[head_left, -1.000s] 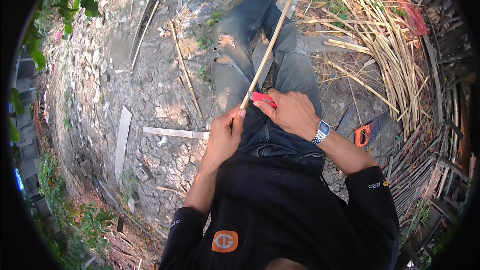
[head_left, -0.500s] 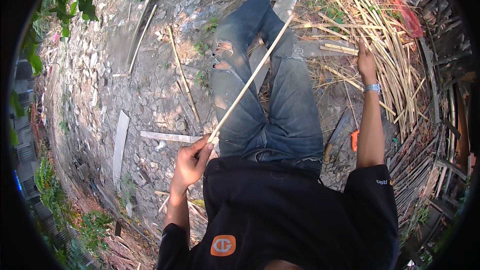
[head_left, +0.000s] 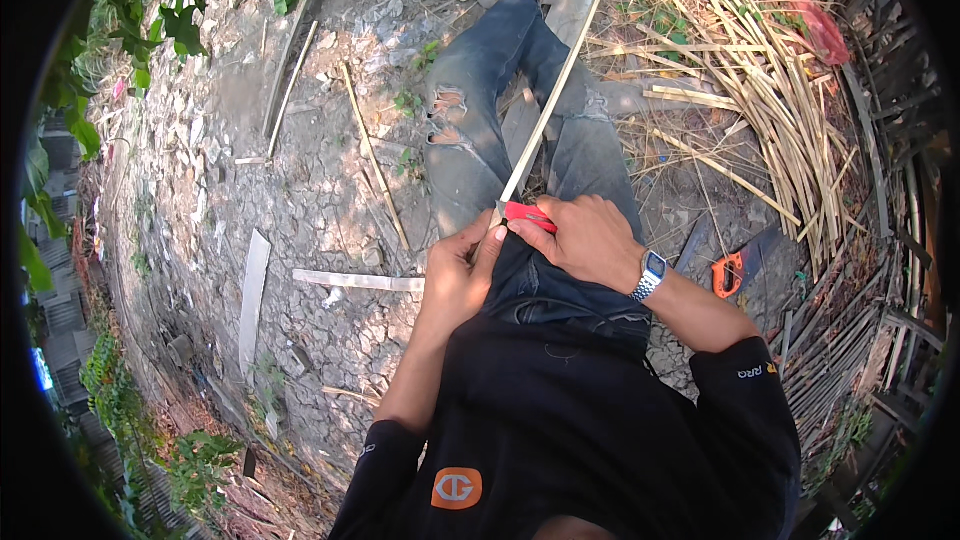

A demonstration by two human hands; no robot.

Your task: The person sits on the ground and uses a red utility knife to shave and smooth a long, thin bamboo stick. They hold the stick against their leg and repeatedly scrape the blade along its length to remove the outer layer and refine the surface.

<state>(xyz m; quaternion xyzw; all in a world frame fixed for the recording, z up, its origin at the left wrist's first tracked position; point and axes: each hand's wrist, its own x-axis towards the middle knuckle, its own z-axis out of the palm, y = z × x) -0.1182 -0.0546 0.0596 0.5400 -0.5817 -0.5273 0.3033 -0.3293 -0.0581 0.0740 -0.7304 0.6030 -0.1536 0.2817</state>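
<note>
A long pale bamboo strip (head_left: 560, 88) slants up and right from my hands, over my outstretched legs. My left hand (head_left: 459, 272) is closed on its near end, thumb and fingers pinching it. In my right hand (head_left: 592, 240) is a red utility knife (head_left: 528, 214), gripped with the fingers wrapped round it. Its blade tip meets the strip just above my left thumb; how deep it sits cannot be told. Both hands are close together above my lap.
A loose pile of bamboo strips (head_left: 785, 120) lies to the right. Near my right forearm is an orange-handled saw (head_left: 732, 275). Flat wooden slats (head_left: 254, 290) and thin sticks (head_left: 372, 152) lie on cracked ground to the left. Leaves (head_left: 180, 20) hang at upper left.
My right hand has come from the strip pile on the right to my lap and now holds the red utility knife against the strip. My left hand has moved rightward and up with the strip.
</note>
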